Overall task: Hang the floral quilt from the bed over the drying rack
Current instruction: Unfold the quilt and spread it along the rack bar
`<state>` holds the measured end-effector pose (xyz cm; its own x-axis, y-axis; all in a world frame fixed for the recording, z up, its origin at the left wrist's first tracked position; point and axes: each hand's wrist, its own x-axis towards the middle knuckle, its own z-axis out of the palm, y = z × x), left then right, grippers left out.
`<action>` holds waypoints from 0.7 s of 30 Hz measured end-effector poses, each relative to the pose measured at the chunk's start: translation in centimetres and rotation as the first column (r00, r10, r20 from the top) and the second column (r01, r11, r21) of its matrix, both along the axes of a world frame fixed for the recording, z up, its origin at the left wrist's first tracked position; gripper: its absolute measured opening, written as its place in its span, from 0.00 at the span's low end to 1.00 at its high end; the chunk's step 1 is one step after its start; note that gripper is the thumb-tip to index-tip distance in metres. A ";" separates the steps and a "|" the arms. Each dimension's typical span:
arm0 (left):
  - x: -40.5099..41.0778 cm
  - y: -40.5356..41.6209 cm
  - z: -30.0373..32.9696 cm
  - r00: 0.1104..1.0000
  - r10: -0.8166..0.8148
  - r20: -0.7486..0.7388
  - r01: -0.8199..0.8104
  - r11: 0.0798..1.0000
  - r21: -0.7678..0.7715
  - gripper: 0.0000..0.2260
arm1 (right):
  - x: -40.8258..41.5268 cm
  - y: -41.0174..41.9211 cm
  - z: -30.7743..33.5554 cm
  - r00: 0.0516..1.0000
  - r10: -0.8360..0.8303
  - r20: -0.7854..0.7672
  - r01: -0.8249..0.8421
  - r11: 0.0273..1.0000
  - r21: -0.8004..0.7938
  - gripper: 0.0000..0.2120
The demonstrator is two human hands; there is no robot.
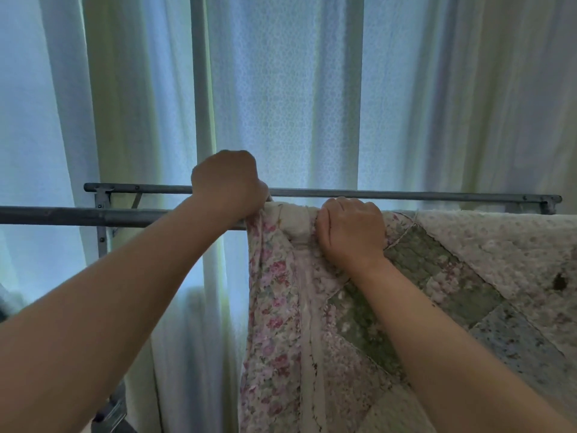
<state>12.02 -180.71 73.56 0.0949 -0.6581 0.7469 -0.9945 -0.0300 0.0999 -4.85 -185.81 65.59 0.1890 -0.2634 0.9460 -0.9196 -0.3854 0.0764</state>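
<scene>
The quilt point(390, 307) is already draped over the near bar of the rack point(93, 216), hanging down on the near side and filling the right half of the view, while its left edge is bunched at the bar. That bunched edge is gripped by the left hand point(229, 182), whose fingers are curled tight into a fist over the fabric right at the bar; the fingertips themselves are hidden behind the knuckles. Just to the right, the top fold of the quilt is clutched by the right hand point(351, 229), its fingers curled down into the cloth and pressed against the bar. The step in hand is judged to be the spreading of the gathered edge leftward along the bar. It would be done well if the right hand were kept as an anchor so the hung part is not dragged, and the edge were drawn left by the left hand in a level line along the bar, so that the folds are opened and the weight is shared evenly on both sides. A pull downward should be avoided, as the quilt could be slid off the bar. The far bar point(374, 193) is left bare, and pale curtains point(281, 89) are seen behind. No brand, label or writing can be read anywhere.
</scene>
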 end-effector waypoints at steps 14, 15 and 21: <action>-0.1 -1.2 -0.1 0.997 -0.028 0.066 0.016 0.986 0.169 0.13 | 4.8 0.9 1.4 0.967 0.154 -0.202 -0.125 0.981 0.149 0.22; -0.1 -1.4 -0.2 0.998 -0.013 0.067 0.002 0.987 0.161 0.13 | 4.7 0.9 1.3 0.965 0.163 -0.207 -0.135 0.980 0.144 0.22; 3.4 -2.3 1.4 0.725 -0.184 -0.663 0.260 0.966 0.016 0.15 | 4.1 1.1 1.1 0.973 0.171 -0.158 -0.150 0.979 0.135 0.21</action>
<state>15.40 -183.01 74.97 0.3741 -0.7902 0.4855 -0.6655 0.1358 0.7339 -0.78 -184.71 66.73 0.3912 -0.3279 0.8599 -0.8230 -0.5428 0.1674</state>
